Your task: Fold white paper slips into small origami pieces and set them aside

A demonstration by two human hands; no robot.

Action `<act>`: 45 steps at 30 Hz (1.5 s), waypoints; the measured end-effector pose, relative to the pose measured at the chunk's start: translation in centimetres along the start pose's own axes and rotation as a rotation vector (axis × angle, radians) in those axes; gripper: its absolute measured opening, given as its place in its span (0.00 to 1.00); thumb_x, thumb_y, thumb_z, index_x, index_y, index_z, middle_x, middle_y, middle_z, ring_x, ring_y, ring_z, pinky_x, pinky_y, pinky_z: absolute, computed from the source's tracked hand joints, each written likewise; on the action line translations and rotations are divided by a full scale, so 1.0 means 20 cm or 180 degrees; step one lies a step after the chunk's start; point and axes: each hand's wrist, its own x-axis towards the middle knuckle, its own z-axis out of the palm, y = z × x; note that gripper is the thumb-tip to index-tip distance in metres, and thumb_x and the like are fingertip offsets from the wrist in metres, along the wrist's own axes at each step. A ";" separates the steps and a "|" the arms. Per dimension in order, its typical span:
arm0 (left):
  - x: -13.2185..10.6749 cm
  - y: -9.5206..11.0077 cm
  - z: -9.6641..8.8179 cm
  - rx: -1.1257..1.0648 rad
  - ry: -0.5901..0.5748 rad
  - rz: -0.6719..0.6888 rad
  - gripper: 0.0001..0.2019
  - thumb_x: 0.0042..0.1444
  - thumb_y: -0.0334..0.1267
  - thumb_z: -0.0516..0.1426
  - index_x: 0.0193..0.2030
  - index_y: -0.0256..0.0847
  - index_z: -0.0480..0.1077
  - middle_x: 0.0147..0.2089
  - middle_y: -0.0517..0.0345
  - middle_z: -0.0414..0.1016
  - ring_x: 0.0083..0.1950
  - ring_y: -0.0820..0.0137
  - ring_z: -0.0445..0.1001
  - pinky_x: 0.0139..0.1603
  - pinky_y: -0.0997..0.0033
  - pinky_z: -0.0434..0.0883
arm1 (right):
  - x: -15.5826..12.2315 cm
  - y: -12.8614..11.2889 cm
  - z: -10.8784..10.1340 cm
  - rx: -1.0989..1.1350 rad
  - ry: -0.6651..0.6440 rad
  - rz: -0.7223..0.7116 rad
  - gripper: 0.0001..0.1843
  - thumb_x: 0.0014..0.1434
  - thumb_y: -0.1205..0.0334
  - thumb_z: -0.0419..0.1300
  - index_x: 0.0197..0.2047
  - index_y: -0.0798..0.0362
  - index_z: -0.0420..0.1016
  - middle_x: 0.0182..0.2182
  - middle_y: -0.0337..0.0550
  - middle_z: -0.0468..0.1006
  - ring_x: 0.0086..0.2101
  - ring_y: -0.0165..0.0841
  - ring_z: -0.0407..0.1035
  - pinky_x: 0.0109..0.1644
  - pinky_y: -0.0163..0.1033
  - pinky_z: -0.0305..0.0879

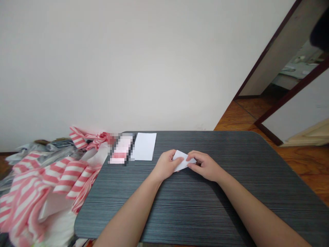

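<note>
A small folded piece of white paper [182, 161] lies on the dark striped table [231, 192], near its far middle. My left hand [167, 166] pinches the paper's left side with closed fingers. From the right, my right hand [204, 165] grips the other end, its thumb and fingers pressed onto the fold. Both forearms reach in from the near edge.
A stack of white paper sheets [144, 146] lies at the table's far left, beside a blurred pink and white object [121, 150]. Red and white striped plastic bags [46, 185] are heaped left of the table. A doorway [290, 79] opens at right over wooden floor.
</note>
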 end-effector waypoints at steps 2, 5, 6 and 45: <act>0.00 -0.01 0.00 0.0195 0.0027 0.0062 0.13 0.54 0.45 0.52 0.33 0.36 0.68 0.28 0.59 0.69 0.27 0.74 0.66 0.24 0.77 0.59 | 0.00 0.00 0.00 -0.0075 -0.0019 -0.0060 0.05 0.57 0.63 0.56 0.37 0.52 0.71 0.35 0.43 0.72 0.29 0.30 0.65 0.32 0.34 0.60; 0.00 0.00 0.00 0.0538 0.0089 0.0228 0.13 0.54 0.45 0.53 0.30 0.36 0.67 0.27 0.60 0.67 0.28 0.74 0.64 0.26 0.77 0.58 | 0.01 0.00 0.00 -0.0152 -0.0022 -0.0123 0.07 0.59 0.62 0.55 0.33 0.52 0.72 0.32 0.42 0.73 0.31 0.31 0.66 0.35 0.35 0.60; 0.00 0.00 -0.01 0.0623 0.0102 0.0276 0.13 0.54 0.45 0.53 0.29 0.36 0.67 0.27 0.61 0.67 0.28 0.75 0.63 0.26 0.77 0.57 | 0.01 0.00 0.00 -0.0168 -0.0004 -0.0114 0.07 0.59 0.62 0.54 0.32 0.53 0.72 0.31 0.42 0.73 0.31 0.31 0.66 0.35 0.36 0.60; -0.01 0.02 0.01 -0.0501 -0.0059 0.0122 0.12 0.52 0.37 0.56 0.44 0.36 0.67 0.38 0.54 0.73 0.37 0.70 0.71 0.36 0.74 0.66 | 0.02 0.03 0.06 0.0959 0.0527 0.0956 0.18 0.54 0.59 0.57 0.49 0.52 0.63 0.25 0.35 0.67 0.22 0.27 0.65 0.24 0.32 0.60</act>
